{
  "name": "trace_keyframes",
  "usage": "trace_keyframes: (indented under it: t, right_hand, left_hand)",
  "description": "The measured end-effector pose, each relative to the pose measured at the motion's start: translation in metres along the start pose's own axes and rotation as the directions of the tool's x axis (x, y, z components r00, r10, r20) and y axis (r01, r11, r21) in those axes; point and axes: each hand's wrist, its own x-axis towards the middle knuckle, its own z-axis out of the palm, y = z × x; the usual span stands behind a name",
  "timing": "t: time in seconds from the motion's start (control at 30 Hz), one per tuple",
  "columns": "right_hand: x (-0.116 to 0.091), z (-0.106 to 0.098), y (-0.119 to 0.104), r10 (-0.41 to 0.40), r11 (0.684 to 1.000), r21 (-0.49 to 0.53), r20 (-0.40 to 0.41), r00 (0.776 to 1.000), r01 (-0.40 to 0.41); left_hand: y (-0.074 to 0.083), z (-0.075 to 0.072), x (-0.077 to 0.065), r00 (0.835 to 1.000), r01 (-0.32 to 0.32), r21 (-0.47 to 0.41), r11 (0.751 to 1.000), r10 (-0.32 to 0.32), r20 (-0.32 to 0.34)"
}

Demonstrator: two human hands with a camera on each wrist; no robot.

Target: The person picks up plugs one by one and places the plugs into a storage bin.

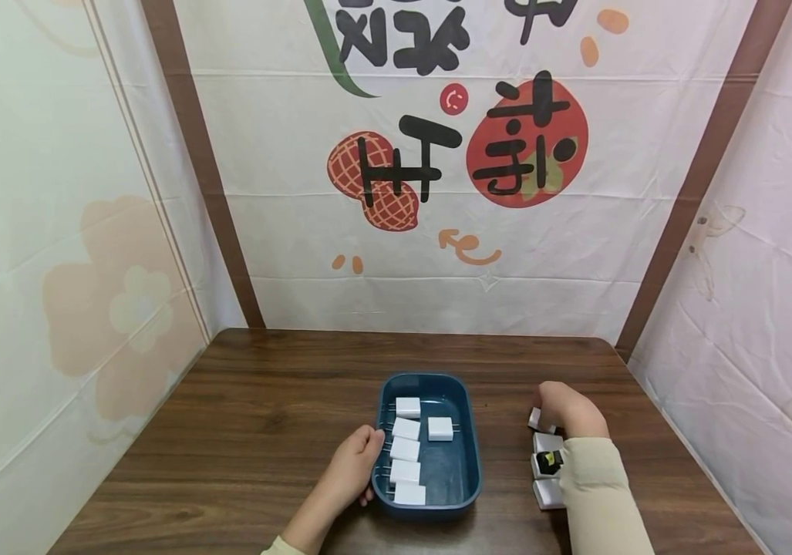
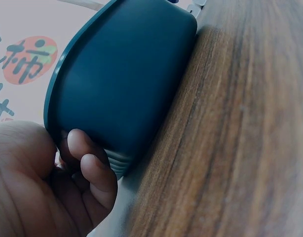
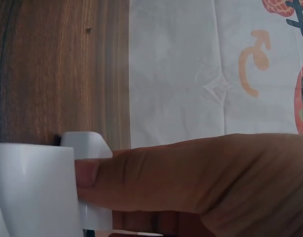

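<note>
Plug (image 1: pixel 535 418), probably light, stiff and slick, best held by its flat sides, is pinched by the right hand (image 1: pixel 571 410) while the tray (image 1: pixel 473 462) is gripped by the left hand (image 1: pixel 352 466).

Left hand (image 1: pixel 352 468) curled, right hand (image 1: pixel 571 408) pinching

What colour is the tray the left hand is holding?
The tray is dark blue, clearest in the head view.
</note>
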Motion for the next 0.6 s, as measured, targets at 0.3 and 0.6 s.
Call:
trace_keyframes:
  t: [0.3,0.6]
  right_hand:
    - [-0.001,-0.005,-0.003,-0.043,0.999,0.024,-0.014,0.999,0.043]
    - [-0.007,-0.015,-0.012,-0.109,0.994,0.018,-0.069,0.992,0.110]
  left_hand:
    - [0.001,0.000,-0.001,1.000,0.004,0.000,1.000,-0.004,-0.003]
    - [0.001,0.001,-0.001,1.000,0.002,-0.004,1.000,-0.002,-0.002]
